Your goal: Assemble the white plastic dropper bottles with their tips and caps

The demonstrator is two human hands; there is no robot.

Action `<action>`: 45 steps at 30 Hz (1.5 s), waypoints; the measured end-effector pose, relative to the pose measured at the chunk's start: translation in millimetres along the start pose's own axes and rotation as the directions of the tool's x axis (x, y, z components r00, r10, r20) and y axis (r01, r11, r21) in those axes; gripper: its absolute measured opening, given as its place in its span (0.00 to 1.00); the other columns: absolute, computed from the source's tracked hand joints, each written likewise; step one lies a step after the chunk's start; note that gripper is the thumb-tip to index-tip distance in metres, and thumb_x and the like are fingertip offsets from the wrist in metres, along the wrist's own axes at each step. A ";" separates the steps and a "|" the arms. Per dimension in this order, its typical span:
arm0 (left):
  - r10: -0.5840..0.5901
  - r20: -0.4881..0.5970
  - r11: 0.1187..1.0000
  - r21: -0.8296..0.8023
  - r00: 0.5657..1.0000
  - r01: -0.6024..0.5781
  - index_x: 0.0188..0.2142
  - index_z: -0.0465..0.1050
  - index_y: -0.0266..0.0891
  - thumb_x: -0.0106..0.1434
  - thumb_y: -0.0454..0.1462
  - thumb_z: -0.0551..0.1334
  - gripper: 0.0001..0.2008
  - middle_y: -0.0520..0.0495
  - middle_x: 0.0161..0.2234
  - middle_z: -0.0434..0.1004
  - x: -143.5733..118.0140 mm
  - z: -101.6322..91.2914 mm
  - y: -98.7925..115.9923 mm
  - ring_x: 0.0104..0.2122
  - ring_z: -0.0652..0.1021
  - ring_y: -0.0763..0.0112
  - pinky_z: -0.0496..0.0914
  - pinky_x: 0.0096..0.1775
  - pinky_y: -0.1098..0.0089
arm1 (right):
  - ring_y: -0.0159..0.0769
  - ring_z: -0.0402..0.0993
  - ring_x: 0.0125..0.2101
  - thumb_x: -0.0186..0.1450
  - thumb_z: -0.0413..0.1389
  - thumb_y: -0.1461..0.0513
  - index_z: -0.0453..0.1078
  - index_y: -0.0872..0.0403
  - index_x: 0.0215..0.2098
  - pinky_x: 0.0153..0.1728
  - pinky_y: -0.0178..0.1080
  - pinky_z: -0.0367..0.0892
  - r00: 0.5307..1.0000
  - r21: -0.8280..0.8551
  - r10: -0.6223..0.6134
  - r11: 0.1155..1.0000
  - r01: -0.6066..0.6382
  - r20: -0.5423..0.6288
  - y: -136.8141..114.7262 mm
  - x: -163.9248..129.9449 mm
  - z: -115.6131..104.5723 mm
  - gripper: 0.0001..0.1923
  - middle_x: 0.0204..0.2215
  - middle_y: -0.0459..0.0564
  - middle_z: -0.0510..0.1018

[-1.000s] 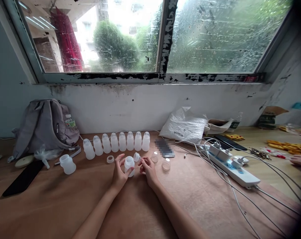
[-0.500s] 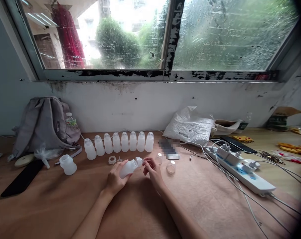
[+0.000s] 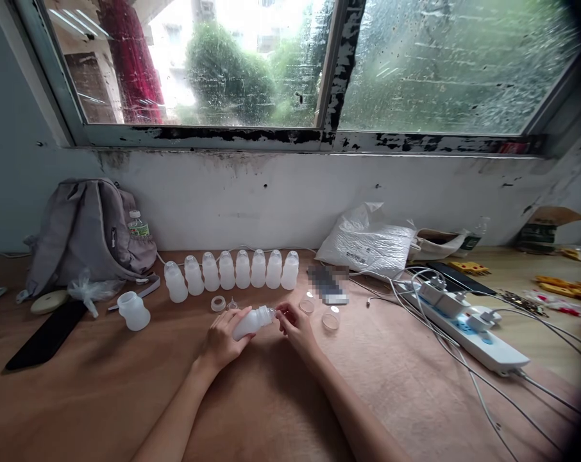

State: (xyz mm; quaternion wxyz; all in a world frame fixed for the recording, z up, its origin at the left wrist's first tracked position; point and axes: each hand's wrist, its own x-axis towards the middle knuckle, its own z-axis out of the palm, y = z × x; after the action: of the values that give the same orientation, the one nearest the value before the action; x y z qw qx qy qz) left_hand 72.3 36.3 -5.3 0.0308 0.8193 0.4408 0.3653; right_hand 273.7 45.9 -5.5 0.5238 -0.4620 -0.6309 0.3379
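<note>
My left hand (image 3: 227, 335) is wrapped round a frosted white baby bottle (image 3: 247, 326), tilted so its top points right. At that end sits a clear teat and collar piece (image 3: 266, 314). My right hand (image 3: 294, 324) pinches the tip of the teat between thumb and fingers; the fingertips partly hide it. Just behind the left hand lie a white ring (image 3: 218, 303) and a small clear teat (image 3: 232, 304). Two clear round caps (image 3: 330, 320) rest right of my right hand. An open frosted bottle (image 3: 133, 311) without a top stands at left.
A row of several capped bottles (image 3: 242, 269) stands near the wall. Behind on the right are a blurred phone (image 3: 336, 296), a silver bag (image 3: 367, 239) and a power strip (image 3: 492, 353) with trailing cables. A grey backpack (image 3: 88, 224) and black flat case (image 3: 45, 340) are at left.
The collar and teat piece now looks closer in line with the bottle body. My right fingers stay at its tip. The whole view has shifted slightly.
</note>
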 end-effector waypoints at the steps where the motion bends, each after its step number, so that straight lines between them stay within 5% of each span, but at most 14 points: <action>1: 0.004 -0.001 1.000 0.005 1.000 -0.004 0.51 0.61 0.46 0.55 0.40 0.60 0.23 0.47 0.42 0.70 0.1 -0.3 -0.3 0.41 0.70 0.63 0.66 0.44 0.63 | 0.27 0.62 0.17 0.59 0.51 0.55 0.64 0.53 0.31 0.17 0.31 0.59 1.000 -0.007 -0.001 1.000 0.001 0.006 -0.7 0.1 -0.6 0.10 0.19 0.42 0.67; 36: 0.005 0.019 1.000 -0.016 1.000 -0.005 0.51 0.62 0.47 0.53 0.38 0.61 0.24 0.49 0.41 0.70 0.9 -8.0 2.1 0.41 0.71 0.64 0.67 0.42 0.65 | 0.29 0.63 0.17 0.60 0.49 0.54 0.63 0.53 0.28 0.18 0.33 0.60 0.998 -0.001 0.008 1.000 -0.008 0.061 -7.2 -3.4 -1.4 0.11 0.22 0.45 0.69; 45: 0.044 0.057 0.994 -0.103 0.997 -0.038 0.51 0.61 0.46 0.53 0.39 0.61 0.25 0.47 0.41 0.70 -0.2 -7.8 4.8 0.41 0.71 0.64 0.67 0.43 0.65 | 0.26 0.50 0.15 0.59 0.48 0.50 0.48 0.53 0.13 0.16 0.32 0.48 0.999 -0.128 -0.033 0.991 0.029 -0.034 -7.1 -0.3 -1.7 0.24 0.11 0.40 0.53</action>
State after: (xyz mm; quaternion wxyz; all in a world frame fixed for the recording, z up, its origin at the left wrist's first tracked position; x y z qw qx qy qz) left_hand 70.7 31.1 2.1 0.0783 0.8360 0.4037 0.3633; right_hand 273.8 43.1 1.2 0.5096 -0.4908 -0.6488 0.2803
